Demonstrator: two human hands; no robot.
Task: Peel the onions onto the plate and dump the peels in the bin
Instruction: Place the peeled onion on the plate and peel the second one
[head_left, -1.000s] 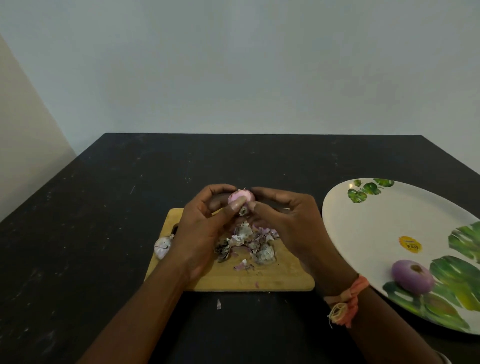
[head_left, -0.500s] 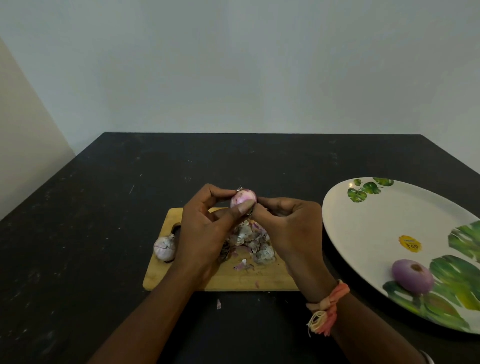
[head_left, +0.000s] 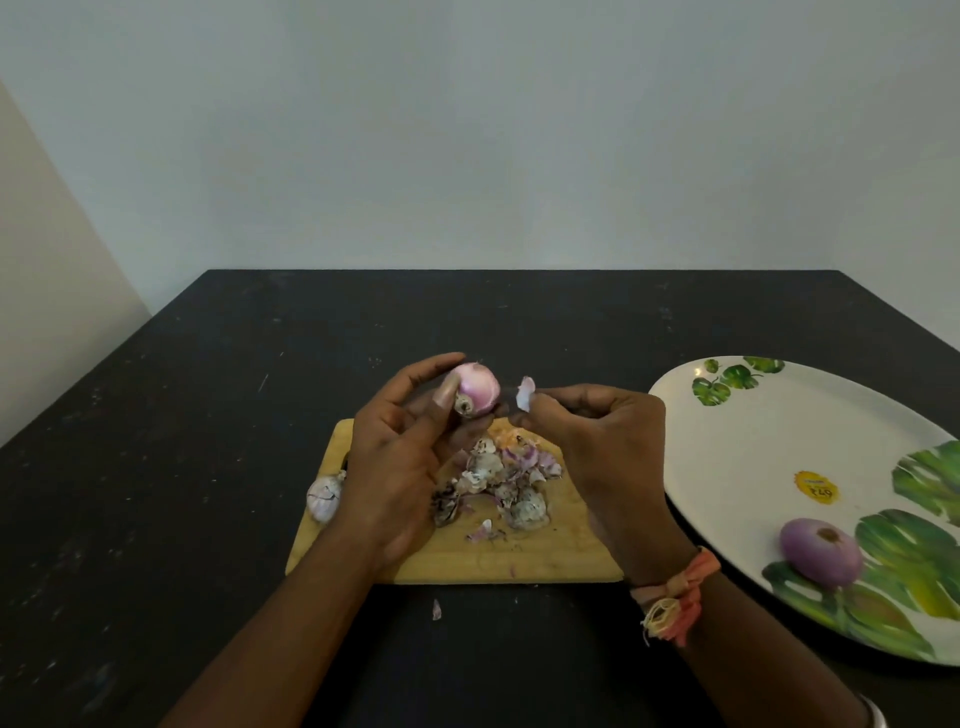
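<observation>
One onion looks finished in the head view: a peeled purple onion (head_left: 821, 552) lies on the leaf-patterned plate (head_left: 753, 467) at the right of the desk (head_left: 208, 415), near the plate's front rim and well apart from the yellow sticker (head_left: 816, 487).

A second onion (head_left: 475, 392) is held above the far edge of the wooden cutting board (head_left: 545, 556). The left hand (head_left: 395, 467) grips it with curled fingers, the thumb pressed beside its root end. Its skin shows smooth and pink over most of what can be seen, with dry bits at the root, so I judge it nearly peeled. The right hand (head_left: 597, 431) pinches a small pale flake of skin (head_left: 524, 394) just beside that onion, clear of it.

A third, unpeeled onion (head_left: 323, 496) in papery skin sits at the board's left edge, partly hidden by the left hand; I cannot tell whether it rests on the board or on the desk.

Peels are piled (head_left: 498, 483) in the middle of the board, under and between the hands, and one stray scrap (head_left: 436, 609) lies on the desk in front of the board.

Left to do, by my reading: drop the flake, finish the held onion and set it on the plate, peel the third, then gather the peels. No peels lie on the plate, and no bin is in view, so the dumping step looks not yet begun.
</observation>
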